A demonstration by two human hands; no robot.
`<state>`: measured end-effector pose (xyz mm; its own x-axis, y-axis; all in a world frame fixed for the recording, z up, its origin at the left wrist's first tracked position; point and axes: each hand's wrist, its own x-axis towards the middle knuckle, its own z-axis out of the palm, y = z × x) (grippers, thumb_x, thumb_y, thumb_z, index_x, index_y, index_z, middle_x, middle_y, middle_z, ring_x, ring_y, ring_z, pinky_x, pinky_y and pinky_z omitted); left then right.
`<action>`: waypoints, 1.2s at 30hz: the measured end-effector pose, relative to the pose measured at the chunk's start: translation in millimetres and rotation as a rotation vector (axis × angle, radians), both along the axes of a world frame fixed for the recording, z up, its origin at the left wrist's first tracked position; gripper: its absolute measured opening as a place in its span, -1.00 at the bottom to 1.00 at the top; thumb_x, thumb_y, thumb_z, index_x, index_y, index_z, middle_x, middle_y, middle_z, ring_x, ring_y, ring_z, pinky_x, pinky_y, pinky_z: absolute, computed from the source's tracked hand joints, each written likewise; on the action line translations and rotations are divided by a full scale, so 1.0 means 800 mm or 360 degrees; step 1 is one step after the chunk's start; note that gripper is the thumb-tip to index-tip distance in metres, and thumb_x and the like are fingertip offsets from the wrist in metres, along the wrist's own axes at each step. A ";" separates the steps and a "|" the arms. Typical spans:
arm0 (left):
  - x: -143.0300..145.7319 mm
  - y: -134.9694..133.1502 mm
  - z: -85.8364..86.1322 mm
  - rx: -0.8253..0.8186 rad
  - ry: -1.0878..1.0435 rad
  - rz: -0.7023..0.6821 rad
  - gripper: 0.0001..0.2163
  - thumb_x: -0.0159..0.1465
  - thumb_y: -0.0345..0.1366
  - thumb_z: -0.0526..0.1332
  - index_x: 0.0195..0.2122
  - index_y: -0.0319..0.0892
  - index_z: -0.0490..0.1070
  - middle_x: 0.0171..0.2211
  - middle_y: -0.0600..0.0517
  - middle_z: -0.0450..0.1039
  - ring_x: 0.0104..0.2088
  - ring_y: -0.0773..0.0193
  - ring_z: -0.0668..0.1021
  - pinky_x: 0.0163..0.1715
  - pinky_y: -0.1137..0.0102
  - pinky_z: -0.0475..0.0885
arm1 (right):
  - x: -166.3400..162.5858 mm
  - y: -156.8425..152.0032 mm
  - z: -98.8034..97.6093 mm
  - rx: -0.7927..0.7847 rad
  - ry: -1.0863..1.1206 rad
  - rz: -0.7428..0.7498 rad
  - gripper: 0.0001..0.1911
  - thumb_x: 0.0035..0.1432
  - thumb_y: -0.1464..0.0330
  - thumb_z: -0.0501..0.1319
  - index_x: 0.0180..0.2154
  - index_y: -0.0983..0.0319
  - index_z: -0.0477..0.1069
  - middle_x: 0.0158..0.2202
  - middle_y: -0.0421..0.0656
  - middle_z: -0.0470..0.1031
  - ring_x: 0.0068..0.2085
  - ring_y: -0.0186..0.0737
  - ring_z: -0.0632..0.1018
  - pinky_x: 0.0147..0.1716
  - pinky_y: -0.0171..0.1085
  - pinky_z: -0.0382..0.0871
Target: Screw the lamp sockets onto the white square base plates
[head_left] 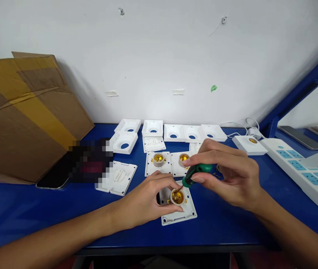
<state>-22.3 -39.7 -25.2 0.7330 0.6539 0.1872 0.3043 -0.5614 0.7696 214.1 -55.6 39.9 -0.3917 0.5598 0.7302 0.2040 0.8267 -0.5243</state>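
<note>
My right hand [231,173] grips a small green-and-black screwdriver [194,175] between thumb and fingers. The screwdriver is tilted, its tip down inside a lamp socket [177,198] with a brass-coloured lining. That socket sits on a square white base plate [180,217] near the front of the table. Thumb and fingers of my left hand [146,198] close around the socket from the left. Just behind are two more white plates bearing sockets, a left one [158,160] and a right one [180,170], the latter partly covered by my right hand.
Several white square covers [174,130] with round holes line the wall. A bare white plate [122,179] lies left, near a phone [53,173] and a cardboard box [21,123]. At right are a finished-looking socket unit [250,145], a power strip [301,172] and small brass screws [217,173].
</note>
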 end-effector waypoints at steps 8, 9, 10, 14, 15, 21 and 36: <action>0.000 0.001 0.003 -0.0042 0.0041 -0.0003 -0.72 0.24 -0.21 0.53 -0.13 -0.08 0.49 -0.18 0.10 0.56 -0.14 0.18 0.53 -0.09 0.31 0.40 | 0.009 0.008 0.004 -0.0149 -0.0008 -0.0037 -0.68 0.38 0.45 0.32 0.13 0.15 0.56 -0.20 -0.16 0.65 -0.23 -0.25 0.57 -0.26 -0.20 0.48; 0.000 0.001 0.003 -0.0044 0.0041 -0.0004 -0.71 0.24 -0.20 0.53 -0.13 -0.08 0.48 -0.19 0.10 0.56 -0.15 0.18 0.53 -0.10 0.31 0.40 | 0.013 0.008 0.008 -0.0255 -0.0018 0.0041 -0.64 0.39 0.46 0.30 0.17 0.12 0.54 -0.16 -0.16 0.66 -0.19 -0.24 0.60 -0.22 -0.19 0.50; 0.000 0.001 0.002 -0.0041 0.0041 -0.0006 -0.71 0.24 -0.20 0.53 -0.13 -0.08 0.48 -0.20 0.11 0.56 -0.16 0.19 0.53 -0.10 0.31 0.39 | 0.017 0.008 0.012 -0.0361 -0.0044 0.0133 -0.61 0.41 0.46 0.27 0.21 0.08 0.51 -0.11 -0.16 0.66 -0.14 -0.24 0.61 -0.18 -0.19 0.53; 0.001 0.002 0.001 -0.0022 0.0041 -0.0006 -0.70 0.23 -0.22 0.55 -0.15 -0.08 0.47 -0.24 0.13 0.54 -0.18 0.22 0.52 -0.13 0.34 0.38 | 0.025 0.004 0.020 -0.0598 -0.0161 0.0326 -0.53 0.49 0.45 0.15 0.33 0.00 0.38 0.07 -0.12 0.61 0.04 -0.20 0.58 -0.04 -0.15 0.54; 0.002 0.002 0.002 -0.0021 0.0042 -0.0002 -0.70 0.23 -0.22 0.55 -0.15 -0.08 0.47 -0.23 0.13 0.54 -0.18 0.22 0.53 -0.13 0.35 0.38 | 0.024 0.004 0.020 -0.0582 -0.0157 0.0296 -0.54 0.49 0.41 0.17 0.33 0.00 0.39 0.06 -0.11 0.59 0.06 -0.19 0.56 -0.03 -0.14 0.54; 0.001 0.001 0.002 -0.0035 0.0065 0.0011 -0.70 0.22 -0.22 0.55 -0.15 -0.08 0.47 -0.21 0.12 0.56 -0.16 0.21 0.54 -0.11 0.34 0.40 | 0.015 0.004 0.011 -0.0367 0.0012 0.0096 -0.51 0.35 0.42 0.35 0.25 -0.03 0.48 -0.14 -0.15 0.53 -0.13 -0.20 0.52 -0.18 -0.17 0.54; -0.001 -0.002 -0.001 -0.0033 0.0082 0.0075 -0.64 0.19 -0.21 0.57 -0.06 -0.09 0.52 -0.12 0.06 0.61 -0.05 0.10 0.59 0.00 0.26 0.45 | 0.011 0.005 0.011 -0.0332 -0.0059 0.0408 -0.57 0.42 0.54 0.22 0.23 0.12 0.51 0.03 -0.08 0.63 0.08 -0.18 0.59 -0.02 -0.16 0.55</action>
